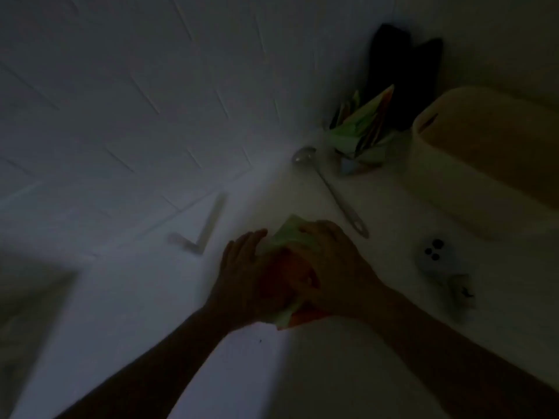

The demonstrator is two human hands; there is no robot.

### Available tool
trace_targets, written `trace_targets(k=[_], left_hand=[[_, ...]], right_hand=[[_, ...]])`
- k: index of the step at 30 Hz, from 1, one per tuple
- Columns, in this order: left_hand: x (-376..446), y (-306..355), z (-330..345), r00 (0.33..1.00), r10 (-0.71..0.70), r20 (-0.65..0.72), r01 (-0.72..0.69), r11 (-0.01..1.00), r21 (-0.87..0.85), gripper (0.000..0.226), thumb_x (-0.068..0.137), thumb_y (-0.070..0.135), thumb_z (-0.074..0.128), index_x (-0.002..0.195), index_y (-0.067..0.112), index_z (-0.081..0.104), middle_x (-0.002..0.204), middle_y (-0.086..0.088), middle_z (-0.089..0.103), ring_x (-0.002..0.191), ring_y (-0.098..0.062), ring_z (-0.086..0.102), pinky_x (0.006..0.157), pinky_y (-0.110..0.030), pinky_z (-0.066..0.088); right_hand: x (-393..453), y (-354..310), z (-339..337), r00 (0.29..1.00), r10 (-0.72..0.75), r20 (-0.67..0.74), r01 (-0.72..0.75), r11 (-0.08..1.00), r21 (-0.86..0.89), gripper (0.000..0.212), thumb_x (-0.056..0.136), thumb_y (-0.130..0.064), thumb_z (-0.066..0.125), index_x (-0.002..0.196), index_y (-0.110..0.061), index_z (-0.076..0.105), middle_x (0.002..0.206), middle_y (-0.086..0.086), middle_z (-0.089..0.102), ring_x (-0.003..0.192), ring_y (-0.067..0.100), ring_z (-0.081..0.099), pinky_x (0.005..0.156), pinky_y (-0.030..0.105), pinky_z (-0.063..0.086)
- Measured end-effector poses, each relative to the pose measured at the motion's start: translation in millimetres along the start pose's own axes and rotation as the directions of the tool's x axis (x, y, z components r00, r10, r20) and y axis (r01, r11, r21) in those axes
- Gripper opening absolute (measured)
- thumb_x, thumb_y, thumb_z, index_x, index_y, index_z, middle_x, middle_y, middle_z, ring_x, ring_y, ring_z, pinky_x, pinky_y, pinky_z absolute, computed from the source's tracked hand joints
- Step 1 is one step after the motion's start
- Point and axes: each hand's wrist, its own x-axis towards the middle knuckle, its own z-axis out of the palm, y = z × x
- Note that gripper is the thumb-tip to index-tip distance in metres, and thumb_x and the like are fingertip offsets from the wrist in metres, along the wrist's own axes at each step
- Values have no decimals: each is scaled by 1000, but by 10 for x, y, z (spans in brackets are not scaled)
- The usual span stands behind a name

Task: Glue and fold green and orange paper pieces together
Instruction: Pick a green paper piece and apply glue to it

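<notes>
1. Both hands sit on the same paper piece (286,237), a green and orange folded thing lying on the white table (302,373) in the middle of the shot. The right hand (329,267) lies on top of it with fingers bent over the paper, looks like it's gripping it. The left hand (242,276) is against the left edge with fingers fairly straight, more touching than grabbing.
2. Green sticks out past the fingertips at the far end, and a green and orange corner pokes out under the wrists.
3. Just beyond the hands a metal ladle (329,189) lies flat, bowl end away from the person.
4. Past the ladle there's a pile of folded green and orange papers (360,137) leaning by the wall corner, with a dark shape (402,74) behind it.
5. To the right: a big pale tub (484,140), and nearer, a white phone (435,258) face down.
6. A pale L-shaped piece (205,231) lies left of the hands.
7. The wall (136,101) is white tile.
8. Everything's really dim and blurry, so the exact finger positions under the right hand are hard to make out.
</notes>
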Motion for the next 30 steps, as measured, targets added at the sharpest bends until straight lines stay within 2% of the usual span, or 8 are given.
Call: trace_targets(k=[4, 9, 13, 17, 21, 23, 25, 30], left_hand=[[34, -160, 333, 982, 108, -152, -101, 994, 50, 94, 77, 87, 51, 153, 32, 42, 161, -7, 36, 149, -35, 30, 116, -62, 31], [31, -209, 462, 940, 171, -296, -158, 985, 67, 102, 73, 92, 46, 156, 34, 34, 164, 1, 29, 151, -24, 21, 117, -49, 29], [-69, -233, 482, 870, 237, -432, -260, 966, 6, 101, 74, 80, 63, 156, 32, 32, 165, 2, 25, 151, -16, 17, 116, -41, 24], [-199, -265, 456, 717, 261, -646, -444, 886, -135, 62, 77, 54, 73, 131, 25, 64, 148, -3, 48, 140, -23, 42, 113, -45, 38], [-226, -353, 397, 639, 386, -666, -507, 862, 13, 41, 83, 47, 70, 118, 28, 74, 130, -3, 59, 130, -26, 50, 112, -42, 35], [-299, -386, 382, 666, 360, -654, -473, 881, 4, 42, 84, 59, 62, 119, 38, 72, 130, -1, 61, 130, -27, 48, 112, -38, 31], [-376, -366, 415, 740, 280, -611, -387, 921, -47, 49, 83, 73, 52, 124, 50, 64, 137, -1, 58, 135, -27, 45, 112, -50, 32], [-324, -203, 465, 938, 109, -330, -129, 991, -40, 84, 70, 90, 35, 147, 58, 30, 164, -3, 27, 150, -33, 23, 116, -63, 22]], right_hand=[[-46, 93, 233, 997, 5, -79, -6, 1000, -11, 70, 81, -63, 56, 138, -23, 56, 155, 13, 41, 140, 43, 37, 109, 59, 38], [-51, 129, 292, 999, 30, -12, -31, 998, -47, 80, 75, -73, 47, 145, -36, 42, 163, -1, 18, 147, 31, 18, 117, 48, 27], [-35, 97, 290, 1000, -20, -2, 20, 987, -161, 74, 77, -78, 44, 143, -44, 41, 159, -6, 21, 145, 25, 17, 116, 44, 25], [-132, -8, 245, 991, 47, -127, -53, 998, -38, 72, 77, -77, 45, 139, -41, 50, 155, -9, 29, 145, 19, 23, 118, 45, 30], [-244, -155, 255, 946, 205, -251, -183, 977, 106, 65, 75, -69, 54, 133, -38, 58, 148, -7, 38, 140, 18, 37, 116, 47, 33], [-350, -268, 269, 929, 223, -297, -207, 975, 84, 66, 79, -65, 56, 139, -37, 53, 152, -4, 36, 142, 22, 34, 118, 47, 30], [-456, -362, 267, 915, 205, -347, -215, 977, 9, 68, 81, -66, 54, 142, -36, 49, 154, -2, 34, 143, 27, 31, 117, 46, 29], [-481, -470, 199, 934, 209, -291, -204, 978, 48, 50, 89, -49, 60, 132, -24, 60, 143, 4, 51, 136, 24, 45, 113, 35, 34]])
